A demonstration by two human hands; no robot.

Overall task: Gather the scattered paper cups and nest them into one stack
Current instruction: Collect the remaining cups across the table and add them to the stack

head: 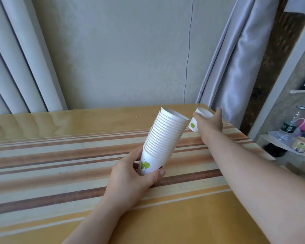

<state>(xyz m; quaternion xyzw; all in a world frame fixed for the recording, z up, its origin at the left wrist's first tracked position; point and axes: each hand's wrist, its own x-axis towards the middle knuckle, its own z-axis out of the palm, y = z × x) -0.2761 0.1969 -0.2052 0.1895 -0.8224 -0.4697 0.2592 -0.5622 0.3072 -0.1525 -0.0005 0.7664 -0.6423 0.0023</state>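
Over the striped table [60, 173]: stack held, last cup being fetched.
Nearest, the left hand [130, 175] wraps the bottom cup of the tilted stack [164, 136], nested full; light, thin paper likely crushes, so grip low and gently. Farther off, the right hand [209, 122] closes around a single cup [195, 120], seemingly empty, near the table's far corner.

Tilted cup stack [163, 136] in left hand [130, 176] above table [60, 155] — single cup [199, 118] just right, in right hand [209, 124].
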